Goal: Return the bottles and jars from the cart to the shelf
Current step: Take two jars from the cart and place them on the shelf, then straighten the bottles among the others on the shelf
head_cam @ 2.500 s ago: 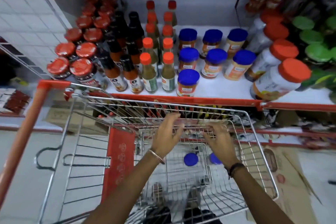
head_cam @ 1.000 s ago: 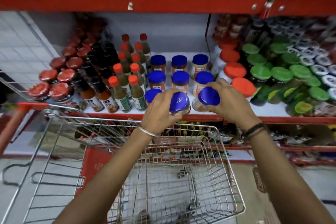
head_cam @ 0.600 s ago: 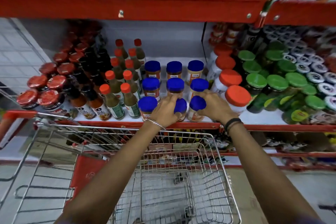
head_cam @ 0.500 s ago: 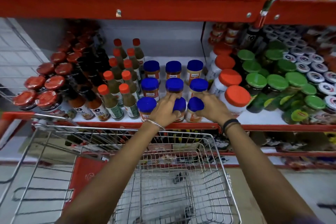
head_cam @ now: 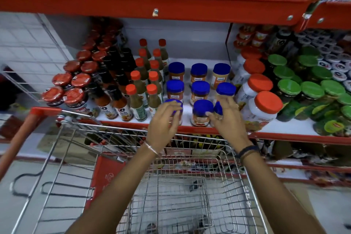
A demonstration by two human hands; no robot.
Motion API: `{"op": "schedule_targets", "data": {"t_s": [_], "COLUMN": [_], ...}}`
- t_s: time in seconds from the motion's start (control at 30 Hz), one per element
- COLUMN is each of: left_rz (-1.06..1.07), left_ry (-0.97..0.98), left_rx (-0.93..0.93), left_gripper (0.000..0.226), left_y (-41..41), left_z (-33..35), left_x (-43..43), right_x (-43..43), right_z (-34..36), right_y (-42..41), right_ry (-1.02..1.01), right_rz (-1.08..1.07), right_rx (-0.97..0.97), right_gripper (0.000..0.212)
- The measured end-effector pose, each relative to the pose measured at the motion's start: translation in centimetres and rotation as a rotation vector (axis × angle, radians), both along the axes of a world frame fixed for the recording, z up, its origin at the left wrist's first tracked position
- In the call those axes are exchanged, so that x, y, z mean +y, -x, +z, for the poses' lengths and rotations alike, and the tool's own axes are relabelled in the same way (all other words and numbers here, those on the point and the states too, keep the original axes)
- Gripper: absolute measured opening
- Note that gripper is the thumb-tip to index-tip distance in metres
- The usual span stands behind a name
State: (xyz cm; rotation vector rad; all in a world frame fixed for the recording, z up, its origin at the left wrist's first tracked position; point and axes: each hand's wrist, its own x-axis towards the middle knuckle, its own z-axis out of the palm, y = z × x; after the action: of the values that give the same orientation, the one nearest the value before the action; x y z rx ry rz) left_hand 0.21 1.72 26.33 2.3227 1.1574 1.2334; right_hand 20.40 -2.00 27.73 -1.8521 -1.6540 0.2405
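Along the shelf's front edge [head_cam: 190,129], at twelve o'clock from the cart [head_cam: 171,186]: two blue-lidded jars [head_cam: 202,113], carried moments ago, now stand released; left hand [head_cam: 163,119] and right hand [head_cam: 227,119] open, withdrawing. Cart appears emptied.

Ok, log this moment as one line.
blue-lid jars on shelf | left hand open | right hand open | cart shows no jars

Two bare forearms with no sleeves lead to the left hand [head_cam: 164,119] and the right hand [head_cam: 228,119]. The left wrist wears a thin silver bangle [head_cam: 151,148]. The right wrist wears two dark bands [head_cam: 247,151] side by side, one blackish and cord-like, one thinner and brownish. Neither hand is gloved.
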Motion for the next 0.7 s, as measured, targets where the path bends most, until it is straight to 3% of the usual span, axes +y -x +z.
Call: {"op": "schedule_targets", "data": {"t_s": [0.1,0.23,0.33,0.43,0.53,0.7], "left_rz": [0.164,0.213,0.102,0.037,0.076,0.096], "left_ry": [-0.101,0.115,0.370,0.455,0.517,0.474], "left_rx": [-0.168,-0.276,-0.268,-0.103,-0.027,-0.039], "left_gripper": [0.017,0.043,0.065,0.077,0.075,0.051], "left_y": [4.4,8.9,10.5,10.9,10.9,11.3], "left_z": [1.1,2.5,3.0,2.8,2.5,1.7], "left_x": [0.8,3.8,6.0,7.5,8.4,9.4], "right_x": [0.3,3.6,6.6,8.5,9.5,10.2], "right_z": [1.4,1.9,1.3,0.6,0.0,-0.6], "right_y": [5.3,11.2,14.0,15.3,15.6,15.7], "right_ry": [-0.029,0.008,0.028,0.038,0.040,0.042], "right_rz": [0.098,0.183,0.119,0.033,-0.021,-0.015], "right_rx": [0.178,0.226,0.263,0.307,0.305,0.330], "right_gripper": [0.037,0.041,0.048,0.043,0.035,0.029]}}
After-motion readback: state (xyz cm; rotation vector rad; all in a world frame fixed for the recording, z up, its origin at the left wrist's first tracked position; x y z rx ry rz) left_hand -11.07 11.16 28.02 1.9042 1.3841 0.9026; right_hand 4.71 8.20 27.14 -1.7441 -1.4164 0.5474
